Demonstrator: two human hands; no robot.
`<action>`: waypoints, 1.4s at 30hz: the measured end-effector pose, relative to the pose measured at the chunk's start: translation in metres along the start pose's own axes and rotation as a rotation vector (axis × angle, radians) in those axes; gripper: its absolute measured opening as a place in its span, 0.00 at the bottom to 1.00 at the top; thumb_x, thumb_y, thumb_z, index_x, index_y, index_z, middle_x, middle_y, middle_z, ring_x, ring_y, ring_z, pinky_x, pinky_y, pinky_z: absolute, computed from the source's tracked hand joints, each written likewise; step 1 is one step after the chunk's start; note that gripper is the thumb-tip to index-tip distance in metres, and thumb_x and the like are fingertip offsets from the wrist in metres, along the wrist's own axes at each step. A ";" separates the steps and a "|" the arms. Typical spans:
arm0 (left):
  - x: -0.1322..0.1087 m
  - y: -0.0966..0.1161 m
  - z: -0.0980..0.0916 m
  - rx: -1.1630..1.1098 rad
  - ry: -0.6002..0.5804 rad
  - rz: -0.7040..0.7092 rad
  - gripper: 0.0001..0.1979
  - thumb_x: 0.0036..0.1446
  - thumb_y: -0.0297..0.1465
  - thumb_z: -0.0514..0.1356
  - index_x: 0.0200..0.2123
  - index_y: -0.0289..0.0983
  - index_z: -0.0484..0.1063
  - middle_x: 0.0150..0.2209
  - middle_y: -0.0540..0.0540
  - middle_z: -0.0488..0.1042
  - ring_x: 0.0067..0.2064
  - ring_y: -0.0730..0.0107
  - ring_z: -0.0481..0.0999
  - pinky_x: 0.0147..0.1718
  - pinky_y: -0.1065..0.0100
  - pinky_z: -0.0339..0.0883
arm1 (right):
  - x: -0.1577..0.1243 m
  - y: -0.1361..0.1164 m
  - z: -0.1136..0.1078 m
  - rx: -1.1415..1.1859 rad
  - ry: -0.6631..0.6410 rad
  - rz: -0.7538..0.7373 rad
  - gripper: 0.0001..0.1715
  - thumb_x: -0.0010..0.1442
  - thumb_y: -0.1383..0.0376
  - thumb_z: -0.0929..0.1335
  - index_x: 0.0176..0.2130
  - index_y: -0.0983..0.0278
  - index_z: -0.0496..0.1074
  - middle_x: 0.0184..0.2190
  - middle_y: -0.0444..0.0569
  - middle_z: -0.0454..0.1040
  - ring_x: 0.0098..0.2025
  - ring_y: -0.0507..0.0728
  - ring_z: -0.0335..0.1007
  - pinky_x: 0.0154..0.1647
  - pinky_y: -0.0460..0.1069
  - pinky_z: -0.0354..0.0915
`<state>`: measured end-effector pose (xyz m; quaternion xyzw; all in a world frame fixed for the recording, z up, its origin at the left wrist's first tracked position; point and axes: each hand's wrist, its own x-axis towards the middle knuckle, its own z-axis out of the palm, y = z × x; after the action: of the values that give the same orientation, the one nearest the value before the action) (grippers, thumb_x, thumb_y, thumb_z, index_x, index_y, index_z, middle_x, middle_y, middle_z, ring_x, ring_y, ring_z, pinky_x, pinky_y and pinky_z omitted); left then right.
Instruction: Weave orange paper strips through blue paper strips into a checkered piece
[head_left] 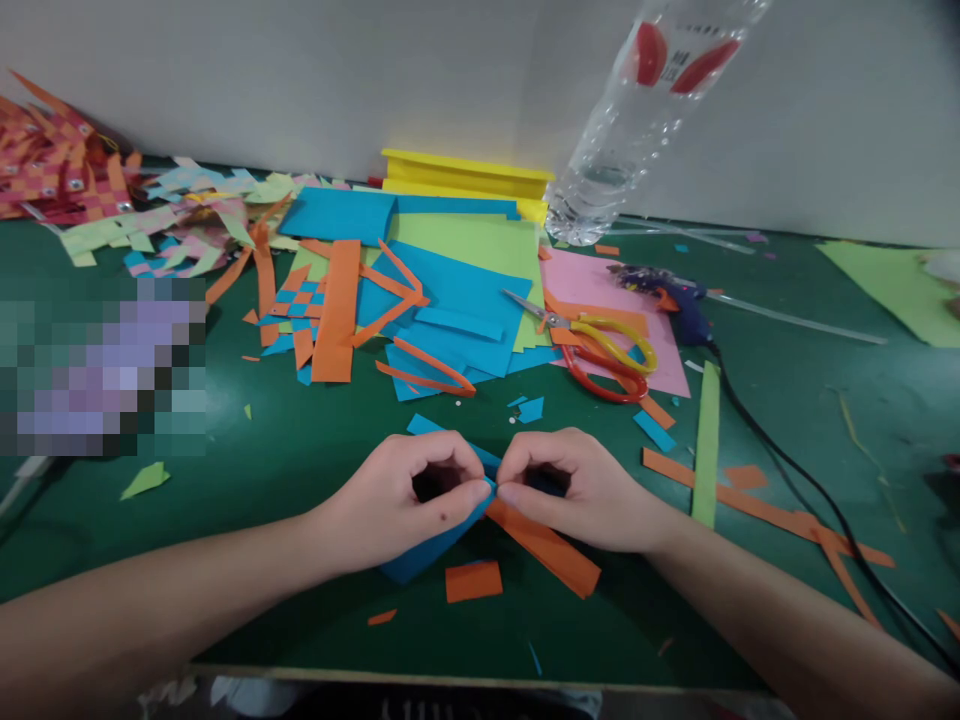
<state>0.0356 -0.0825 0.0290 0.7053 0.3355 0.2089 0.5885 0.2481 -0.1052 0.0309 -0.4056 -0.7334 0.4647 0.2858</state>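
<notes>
Two bare hands meet at the near edge of a green table [300,450], thumbs and forefingers pressed together on one spot. The left hand [397,505] and the right hand [585,490] both pinch the upper edge of a piece of blue paper [420,560], their fingertips almost touching each other. The paper slopes down from the pinch toward the person, under the left hand.

An orange strip [551,550] runs out from just beneath the pinch, under the right hand and toward the person. I cannot tell whether the right fingers grip it too. A small orange scrap [473,581] lies just below the grip, apart from both hands.

Beyond the grip and to its right lie scissors [607,350] with yellow and red handles. Farther out is a blue glue gun [667,290] with its black cord. A long green strip [705,440] lies to the right of the right hand. Straight beyond the pinch sit loose blue, green and pink paper sheets [457,270], with a tilted clear bottle [630,120] past them.

To my eye, this work goes best with both pinches kept close together. The paper edge should be held flat and the orange strip kept square to it, so that nothing creases or slips.
</notes>
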 end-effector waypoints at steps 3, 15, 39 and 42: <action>0.000 0.000 0.000 0.009 0.009 0.003 0.07 0.58 0.30 0.58 0.29 0.35 0.70 0.24 0.55 0.66 0.25 0.79 0.64 0.25 0.78 0.59 | 0.000 0.001 0.000 -0.004 -0.008 -0.007 0.07 0.59 0.67 0.68 0.29 0.65 0.72 0.23 0.42 0.73 0.24 0.45 0.67 0.26 0.39 0.63; 0.001 0.000 0.001 0.022 0.038 -0.007 0.08 0.58 0.30 0.57 0.27 0.35 0.68 0.23 0.55 0.65 0.24 0.80 0.63 0.23 0.78 0.57 | 0.001 -0.002 -0.001 -0.007 -0.014 -0.007 0.06 0.59 0.67 0.68 0.30 0.65 0.72 0.24 0.42 0.73 0.25 0.45 0.67 0.27 0.39 0.63; 0.002 0.000 -0.002 0.056 0.070 -0.011 0.08 0.58 0.31 0.56 0.27 0.36 0.67 0.23 0.55 0.65 0.23 0.79 0.63 0.22 0.77 0.58 | 0.001 0.005 -0.005 -0.272 0.161 -0.008 0.09 0.64 0.64 0.64 0.33 0.63 0.71 0.25 0.43 0.74 0.25 0.49 0.70 0.27 0.43 0.64; 0.002 -0.001 -0.007 0.093 0.096 0.010 0.08 0.59 0.32 0.56 0.28 0.36 0.67 0.22 0.55 0.65 0.22 0.79 0.62 0.21 0.77 0.57 | 0.002 0.011 -0.009 -0.493 0.262 -0.091 0.08 0.64 0.65 0.63 0.34 0.62 0.71 0.30 0.46 0.77 0.30 0.52 0.73 0.31 0.46 0.66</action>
<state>0.0320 -0.0758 0.0295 0.7227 0.3693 0.2294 0.5373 0.2583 -0.0970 0.0244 -0.4861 -0.7985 0.2027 0.2915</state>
